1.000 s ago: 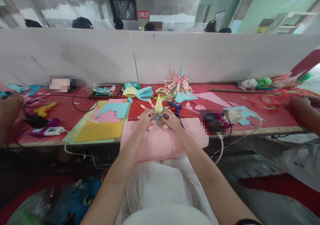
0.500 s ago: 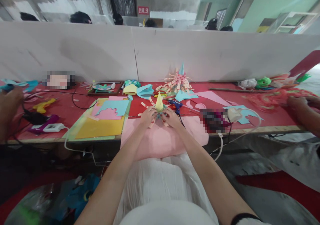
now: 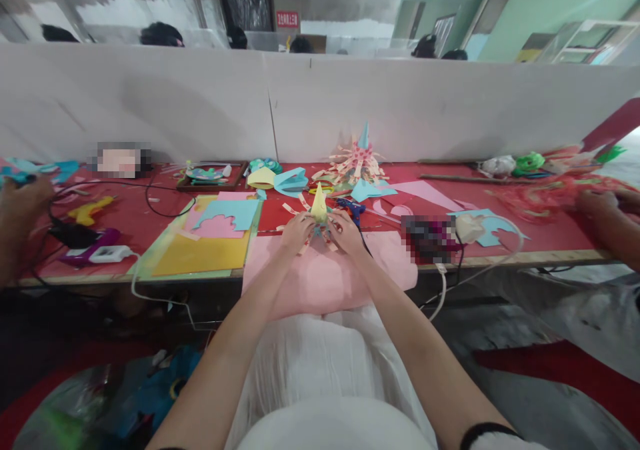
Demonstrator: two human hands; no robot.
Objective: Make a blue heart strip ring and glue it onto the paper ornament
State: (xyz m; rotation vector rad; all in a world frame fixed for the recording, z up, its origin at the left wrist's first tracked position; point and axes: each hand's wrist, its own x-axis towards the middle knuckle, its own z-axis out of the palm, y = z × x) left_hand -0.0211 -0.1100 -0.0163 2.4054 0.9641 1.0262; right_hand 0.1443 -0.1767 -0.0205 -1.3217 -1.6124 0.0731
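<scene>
Between my hands stands a small paper craft (image 3: 319, 205) with a yellow cone on top and pale strips fanning out from its base. My left hand (image 3: 299, 231) grips its left side, fingers curled against the base. From the right, my right hand (image 3: 345, 231) pinches the base just below the cone. My fingers partly hide the strips and a light-blue part underneath. A pink sheet (image 3: 325, 277) lies under my wrists and hangs over the table edge. Just behind my right hand rests a blue glue gun (image 3: 354, 211).
A similar craft with a blue cone (image 3: 365, 145) stands behind. Left lie coloured paper sheets (image 3: 200, 257) and a yellow glue gun (image 3: 93, 211); right, a white plug (image 3: 469, 228) with cables. Co-workers' hands (image 3: 25, 200) (image 3: 603, 207) work at both sides. A white partition (image 3: 200, 103) closes the back.
My hands stay on the paper craft with only slight finger shifts. At the far left, the co-worker's hand has moved a little to the right.
</scene>
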